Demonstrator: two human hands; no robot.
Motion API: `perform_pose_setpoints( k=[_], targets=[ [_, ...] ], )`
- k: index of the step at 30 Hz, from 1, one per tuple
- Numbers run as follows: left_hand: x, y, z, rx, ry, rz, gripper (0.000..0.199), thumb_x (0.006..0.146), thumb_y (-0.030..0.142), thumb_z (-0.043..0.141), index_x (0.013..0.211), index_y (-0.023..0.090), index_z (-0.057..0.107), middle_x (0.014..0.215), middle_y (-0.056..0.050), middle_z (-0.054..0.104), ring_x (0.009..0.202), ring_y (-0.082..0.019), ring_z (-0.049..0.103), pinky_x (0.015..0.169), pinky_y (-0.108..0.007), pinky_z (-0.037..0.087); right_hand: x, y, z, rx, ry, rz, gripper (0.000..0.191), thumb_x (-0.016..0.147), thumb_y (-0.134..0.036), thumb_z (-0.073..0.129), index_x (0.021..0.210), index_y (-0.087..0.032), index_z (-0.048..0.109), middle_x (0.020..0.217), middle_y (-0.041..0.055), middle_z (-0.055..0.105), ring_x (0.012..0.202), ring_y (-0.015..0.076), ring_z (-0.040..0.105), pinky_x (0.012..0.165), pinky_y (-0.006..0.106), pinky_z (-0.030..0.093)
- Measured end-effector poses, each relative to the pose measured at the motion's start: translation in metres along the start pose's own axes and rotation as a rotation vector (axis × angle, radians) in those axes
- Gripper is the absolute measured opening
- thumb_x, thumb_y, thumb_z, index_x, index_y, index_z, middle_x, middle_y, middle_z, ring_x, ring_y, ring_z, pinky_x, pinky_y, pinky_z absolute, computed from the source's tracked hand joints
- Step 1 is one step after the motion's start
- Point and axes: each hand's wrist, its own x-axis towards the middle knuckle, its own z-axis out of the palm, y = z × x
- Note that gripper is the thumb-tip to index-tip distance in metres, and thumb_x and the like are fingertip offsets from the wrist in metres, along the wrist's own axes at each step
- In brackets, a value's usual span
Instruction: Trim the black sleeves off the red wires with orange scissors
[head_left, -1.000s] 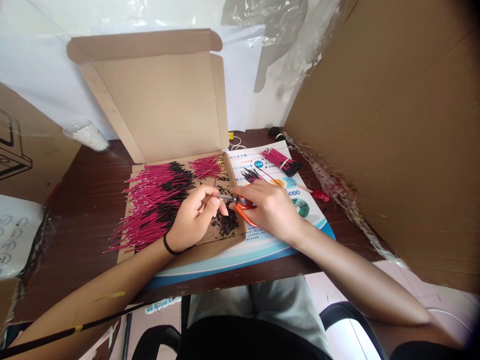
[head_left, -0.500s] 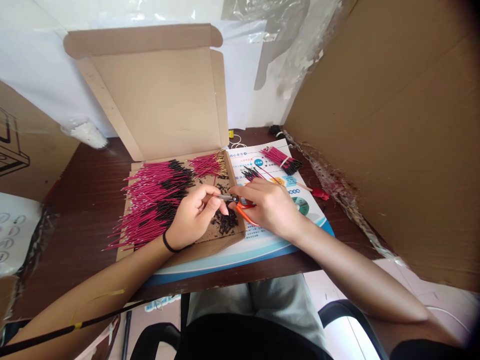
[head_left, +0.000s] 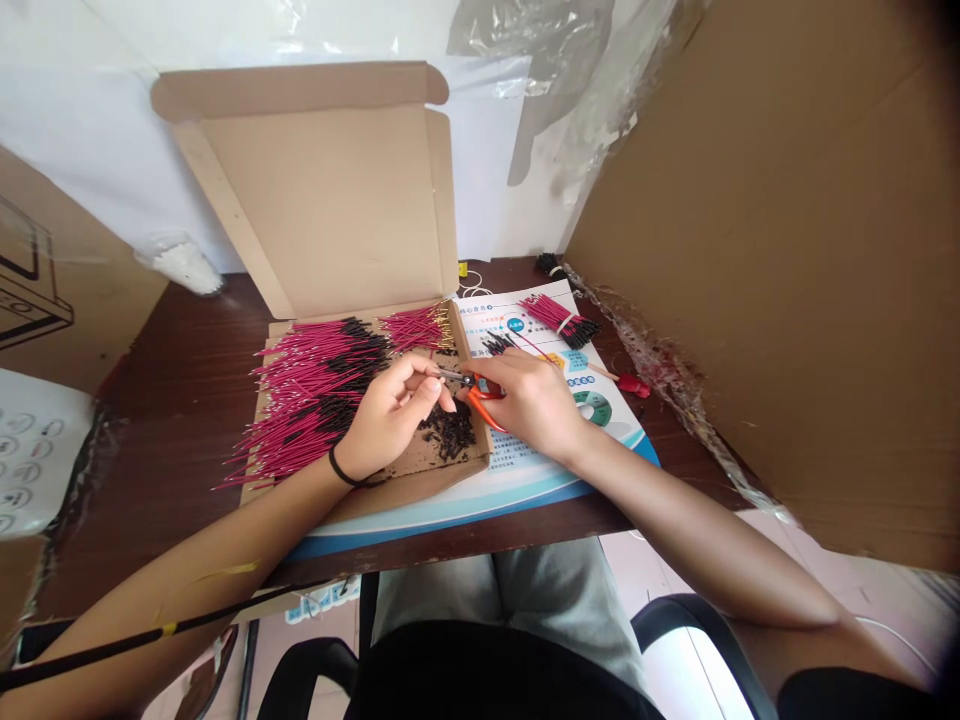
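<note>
Left hand (head_left: 390, 415) pinching a wire (head_left: 448, 376), seemingly; right hand (head_left: 532, 405) around orange scissors (head_left: 486, 406)

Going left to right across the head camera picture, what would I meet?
Paper with round pictures → red wires with black ends → left hand → orange scissors → right hand → red-tipped stick → big cardboard wall
</note>
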Motion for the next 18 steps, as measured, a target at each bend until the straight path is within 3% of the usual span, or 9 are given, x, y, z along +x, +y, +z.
perform_pose_setpoints(
  k=[5,9,15,18],
  targets=[
    [0.003,0.0,-0.001,-0.237,0.012,-0.064,0.021,0.083,0.037,0.061,0.086,0.016,0.059,0.063,-0.001,0.063,0.046,-0.006,0.038,0.044,-0.021,0.026,0.009,0.0,-0.002,0.097,0.034,0.044,0.032,0.078,-0.025,0.066,0.108,-0.016,0.068,0.078,0.0037,0.068,0.074,0.0173,0.055,0.073,0.03,0.043],
    [0.006,0.005,-0.001,-0.402,0.058,-0.138,0.02,0.076,0.034,0.065,0.08,0.015,0.06,0.059,0.0,0.06,0.045,-0.005,0.037,0.043,-0.02,0.022,0.021,0.002,-0.011,0.049,0.053,0.086,0.04,0.078,-0.024,0.065,0.116,-0.013,0.062,0.078,0.0046,0.063,0.079,0.0202,0.053,0.078,0.034,0.043],
    [0.008,0.007,-0.003,-0.479,0.107,-0.167,0.023,0.073,0.036,0.067,0.081,0.014,0.063,0.062,-0.001,0.06,0.047,-0.005,0.04,0.043,-0.019,0.021,0.038,0.001,-0.007,0.042,-0.01,0.006,0.053,0.075,-0.017,0.063,0.127,-0.012,0.054,0.093,0.008,0.064,0.088,0.022,0.054,0.086,0.038,0.043],
    [0.008,0.006,-0.004,-0.483,0.125,-0.188,0.025,0.074,0.037,0.066,0.082,0.013,0.064,0.062,-0.001,0.06,0.048,-0.005,0.042,0.044,-0.019,0.023,0.037,0.002,0.001,0.11,0.052,-0.002,0.04,0.078,-0.015,0.059,0.118,-0.013,0.059,0.088,0.0068,0.065,0.08,0.0193,0.055,0.081,0.036,0.046]
  ],
)
